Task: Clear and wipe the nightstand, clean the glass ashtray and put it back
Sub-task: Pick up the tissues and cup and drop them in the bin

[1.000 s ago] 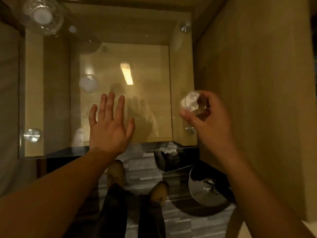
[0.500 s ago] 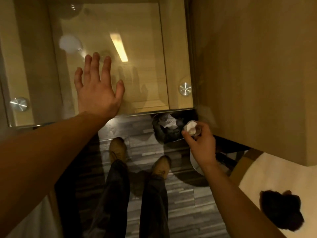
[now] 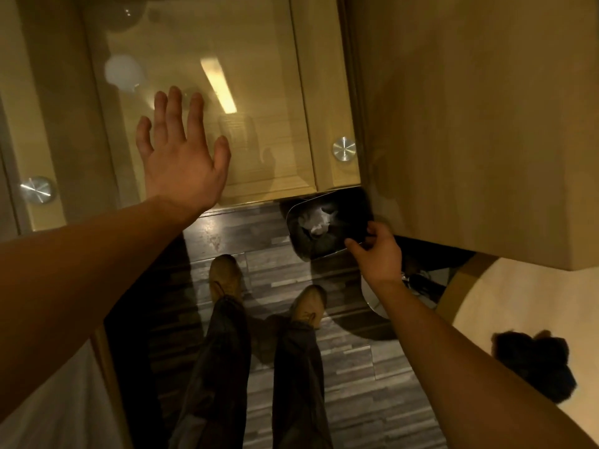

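Below, seen from head height, a person stands at a glass-topped nightstand (image 3: 259,92) of pale wood. Their left hand (image 3: 181,163) lies flat over the glass near its front edge, fingers spread and holding nothing. Round metal studs (image 3: 344,149) sit at the corners of the glass (one at right, another at far left). The right hand (image 3: 377,254) is lower, at the near rim of a dark bin (image 3: 353,228) on the floor just past the nightstand's front right corner; its fingers are curled, but whether the grip is clamped on anything cannot be told, and the ashtray cannot be made out. Crumpled white paper (image 3: 317,222) lies inside the bin. Two brown shoes (image 3: 227,277) and dark trousers stand on grey plank floor (image 3: 356,367). A tall wooden panel (image 3: 470,124) rises at right.
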